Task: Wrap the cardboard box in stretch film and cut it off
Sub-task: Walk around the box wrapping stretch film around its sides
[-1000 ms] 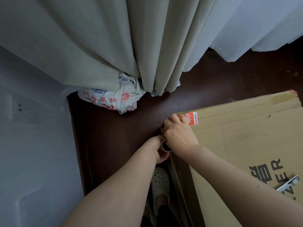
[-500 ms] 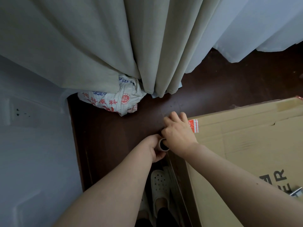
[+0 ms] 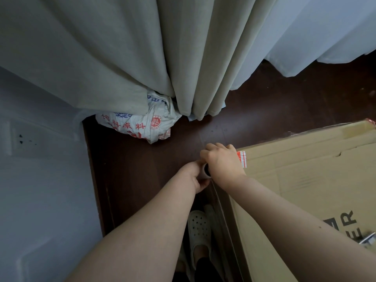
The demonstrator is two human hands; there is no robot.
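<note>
A large brown cardboard box [image 3: 309, 186] with black lettering and a red-and-white label fills the right side. Both my hands meet at its near-left top corner. My right hand [image 3: 222, 162] reaches over the corner and grips the upper end of the stretch film roll [image 3: 206, 172], whose open cardboard core shows between the hands. My left hand [image 3: 196, 176] holds the roll from the left and below. Most of the roll is hidden behind my hands and the box edge. The film itself is hard to make out.
Beige curtains [image 3: 142, 58] hang just ahead, with a crumpled printed sack [image 3: 140, 127] at their foot. A pale wall with a socket [image 3: 22, 139] closes the left side. Dark floor [image 3: 132, 169] runs between wall and box. A metal object [image 3: 368, 240] lies on the box. My white clog [image 3: 198, 231] stands below.
The view has drifted so the box sits lower and further right. My hands stay together on the roll at the corner, with my right hand's fingers curled further over it.
</note>
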